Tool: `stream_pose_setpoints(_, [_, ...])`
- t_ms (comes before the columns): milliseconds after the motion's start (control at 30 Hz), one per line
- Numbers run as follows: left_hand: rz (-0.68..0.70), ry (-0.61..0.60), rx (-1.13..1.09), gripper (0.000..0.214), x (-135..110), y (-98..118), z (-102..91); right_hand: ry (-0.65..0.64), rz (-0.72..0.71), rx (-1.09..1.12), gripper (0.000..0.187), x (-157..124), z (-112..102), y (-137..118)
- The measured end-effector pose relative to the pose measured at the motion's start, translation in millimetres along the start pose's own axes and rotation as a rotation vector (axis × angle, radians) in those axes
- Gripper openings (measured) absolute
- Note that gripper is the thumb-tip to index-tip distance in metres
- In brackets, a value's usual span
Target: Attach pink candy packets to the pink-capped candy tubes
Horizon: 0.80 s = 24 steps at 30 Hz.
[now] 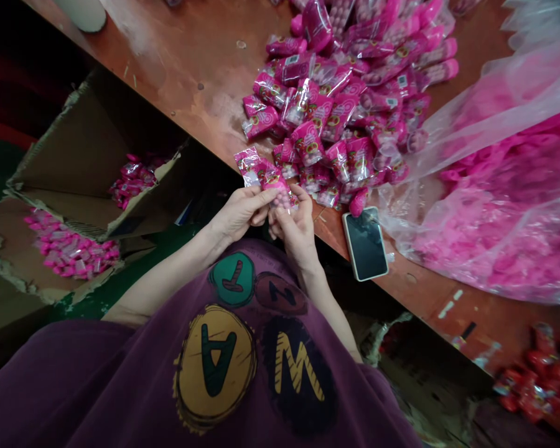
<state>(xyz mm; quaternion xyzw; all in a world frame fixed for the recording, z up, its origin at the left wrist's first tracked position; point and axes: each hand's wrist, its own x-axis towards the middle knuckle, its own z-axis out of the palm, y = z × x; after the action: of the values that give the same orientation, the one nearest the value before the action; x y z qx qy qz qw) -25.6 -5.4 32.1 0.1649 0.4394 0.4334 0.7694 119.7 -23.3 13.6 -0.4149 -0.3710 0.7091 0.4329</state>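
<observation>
Between my two hands, at the table's edge, is a small clear container of pink balls (281,200) with a bright pink top. My left hand (245,210) pinches it from the left, thumb across its upper part. The fingers of my right hand (298,221) close round its lower right side. A shiny pink printed wrapper (251,163) sticks out just beyond my left fingers; whether it is joined to the container I cannot tell. Right beyond my hands lies a heap of pink wrapped packets (308,142), with similar unwrapped containers (436,71) toward the back.
A phone (366,244) lies at the edge of the orange table (191,81). To its right a clear plastic bag (490,230) holds pink pieces. Cardboard boxes (70,143) with pink packets stand below left. Red packets (536,379) lie at the lower right.
</observation>
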Motion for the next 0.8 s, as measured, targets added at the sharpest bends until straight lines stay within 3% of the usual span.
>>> stream_pose_setpoints(133, [0.058,0.129,0.105,0.038,-3,-7,5.1,0.055,-0.143,-0.235,0.065,3,-4,11])
stream_pose_setpoints(233, [0.081,0.176,0.115,0.041,-4,-7,8.4,0.019,-0.099,-0.229,0.065,4,-6,10])
stream_pose_setpoints(367, [0.066,0.080,0.010,0.043,-4,-3,8.9,-0.032,0.007,-0.052,0.063,1,-4,4])
stream_pose_setpoints(500, [0.023,0.017,-0.005,0.046,-5,-5,4.8,-0.046,-0.017,0.037,0.063,1,-3,7])
stream_pose_setpoints(800, [0.018,-0.002,0.003,0.049,-11,-10,-1.1,-0.045,-0.004,0.075,0.056,8,-3,21])
